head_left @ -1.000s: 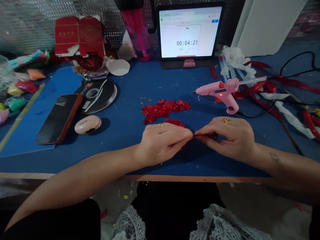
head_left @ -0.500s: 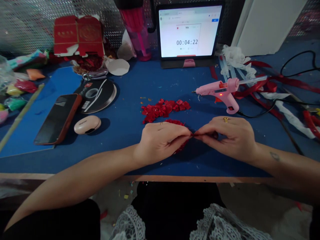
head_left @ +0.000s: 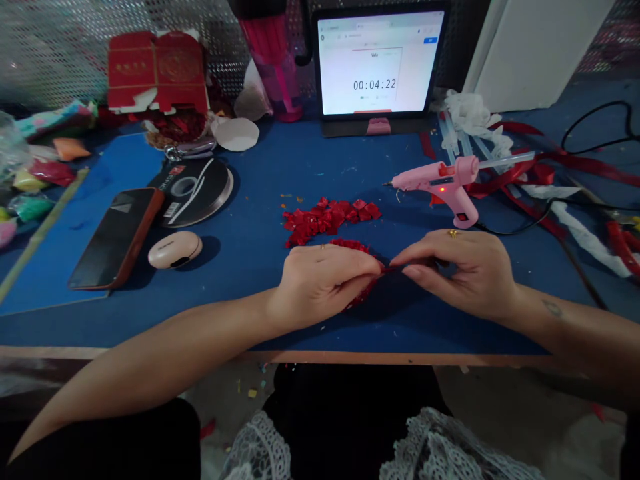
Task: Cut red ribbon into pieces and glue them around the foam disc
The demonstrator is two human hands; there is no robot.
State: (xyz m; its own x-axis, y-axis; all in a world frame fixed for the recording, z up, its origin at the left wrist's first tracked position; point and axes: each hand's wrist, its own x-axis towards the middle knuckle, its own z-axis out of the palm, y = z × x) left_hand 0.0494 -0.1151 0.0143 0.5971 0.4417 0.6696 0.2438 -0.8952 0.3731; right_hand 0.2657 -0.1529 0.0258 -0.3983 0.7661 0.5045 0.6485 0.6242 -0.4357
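Red scrap (head_left: 389,269) pinched in left hand (head_left: 323,285); right hand (head_left: 467,270): thumb, forefinger now apart, earlier together.

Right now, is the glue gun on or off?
On, it seems: the glue gun shows a glowing red light on its side.

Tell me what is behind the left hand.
Red ruffled material shows on the far and near sides of the left hand, which covers the middle; whether it is one piece cannot be seen.
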